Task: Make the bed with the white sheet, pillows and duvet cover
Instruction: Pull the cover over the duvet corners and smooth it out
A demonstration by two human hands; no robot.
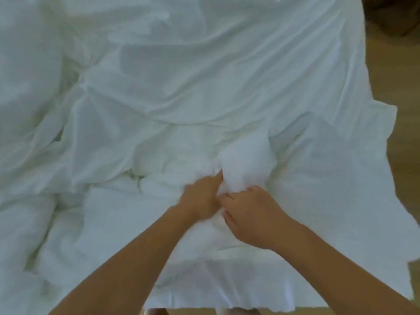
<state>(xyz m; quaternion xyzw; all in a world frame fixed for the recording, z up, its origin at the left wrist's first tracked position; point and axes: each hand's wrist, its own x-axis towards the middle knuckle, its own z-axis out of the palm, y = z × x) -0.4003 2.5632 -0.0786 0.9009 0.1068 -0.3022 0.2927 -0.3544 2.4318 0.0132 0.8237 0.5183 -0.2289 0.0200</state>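
While the white bedding (pixel 204 76) lies rumpled across the bed, we judge the job barely begun: nothing is smoothed, and we see no pillows. Our left hand (pixel 200 201) and right hand (pixel 252 214) meet near the bed's close edge, fingers curled into a bunched white fold (pixel 245 162); wooden floor (pixel 391 64) shows alongside

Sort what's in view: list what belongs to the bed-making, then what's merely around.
Part of the job:
- white bedding, rumpled across the bed
- bunched white fabric
- left hand and right hand, both gripping that bunch

Merely around:
- wooden floor to the right
- dark object, top right, unclear
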